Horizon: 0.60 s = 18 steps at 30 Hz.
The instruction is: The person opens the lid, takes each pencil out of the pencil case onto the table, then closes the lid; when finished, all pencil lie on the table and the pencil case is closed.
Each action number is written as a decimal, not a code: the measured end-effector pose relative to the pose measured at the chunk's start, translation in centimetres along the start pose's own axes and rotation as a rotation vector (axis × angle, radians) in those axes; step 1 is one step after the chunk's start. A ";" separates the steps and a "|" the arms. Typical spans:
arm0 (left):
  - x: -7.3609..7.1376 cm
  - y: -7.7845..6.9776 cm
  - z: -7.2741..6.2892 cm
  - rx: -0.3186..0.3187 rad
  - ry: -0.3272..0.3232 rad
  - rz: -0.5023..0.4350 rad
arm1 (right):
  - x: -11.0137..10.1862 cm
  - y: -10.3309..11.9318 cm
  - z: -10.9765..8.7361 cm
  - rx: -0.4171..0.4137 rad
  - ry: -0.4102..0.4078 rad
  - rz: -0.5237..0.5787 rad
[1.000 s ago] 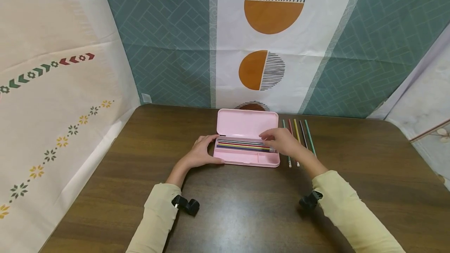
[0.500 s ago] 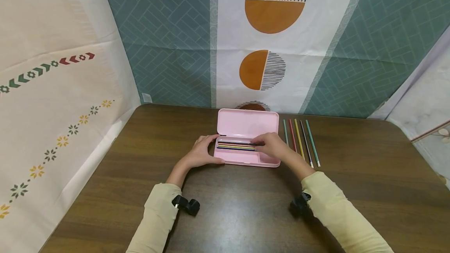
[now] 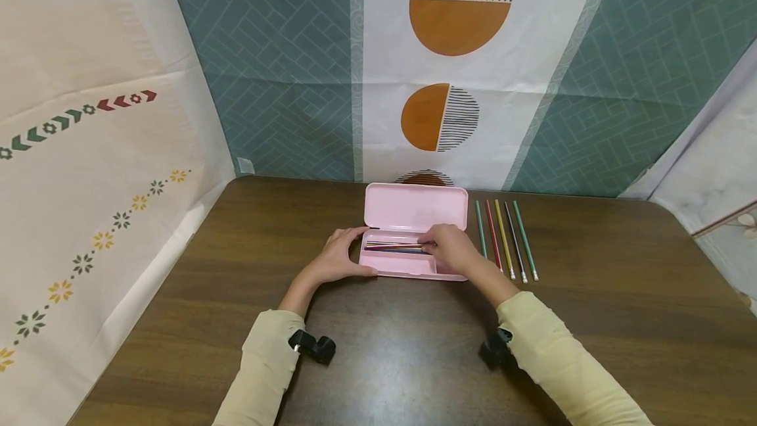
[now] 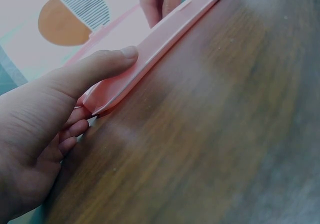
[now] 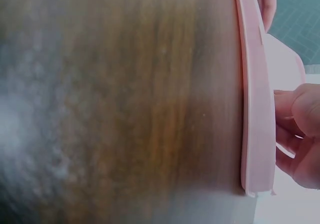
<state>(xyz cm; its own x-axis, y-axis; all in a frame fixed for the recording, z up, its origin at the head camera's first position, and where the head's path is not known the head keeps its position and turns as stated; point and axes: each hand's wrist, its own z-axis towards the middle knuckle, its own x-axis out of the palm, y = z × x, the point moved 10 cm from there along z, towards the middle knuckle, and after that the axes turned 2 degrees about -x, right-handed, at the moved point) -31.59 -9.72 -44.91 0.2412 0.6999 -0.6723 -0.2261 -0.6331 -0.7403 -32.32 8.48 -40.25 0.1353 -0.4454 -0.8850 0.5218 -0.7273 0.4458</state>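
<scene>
A pink pencil case (image 3: 414,268) lies with its lid (image 3: 416,207) raised at the back of the table. My left hand (image 3: 340,256) grips the case's left end; in the left wrist view its thumb (image 4: 100,68) lies over the front wall and the other fingers curl round the end. Several pencils (image 3: 390,246) lie lengthwise in the case. My right hand (image 3: 452,248) reaches in and pinches pencils near their right ends, where they bunch together under the fingertips. In the right wrist view the front wall hides those fingertips.
To the right of the case, a row of several pencils (image 3: 503,238) lies side by side on the wooden table (image 3: 390,360), erasers toward me. A patterned cloth (image 3: 284,84) hangs behind the table's back edge.
My right hand has moved left and down, further into the case, and has closed on the pencils there. They have shifted and bunched together. My left hand has stayed on the case's left end.
</scene>
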 end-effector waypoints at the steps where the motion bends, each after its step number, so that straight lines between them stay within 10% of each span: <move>1: 0.0 0.0 0.0 -0.001 0.001 0.000 | 0.0 0.1 0.0 -0.002 -0.001 -0.015; 18: 0.0 -0.1 0.0 0.006 0.000 -0.009 | -2.9 0.9 -0.1 -0.032 -0.060 -0.100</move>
<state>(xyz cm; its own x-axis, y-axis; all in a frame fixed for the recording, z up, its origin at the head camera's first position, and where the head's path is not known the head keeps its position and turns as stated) -31.53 -9.70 -44.88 0.2429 0.7055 -0.6658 -0.2297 -0.6250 -0.7461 -32.19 9.19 -37.26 0.0313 -0.4025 -0.9149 0.5567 -0.7532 0.3505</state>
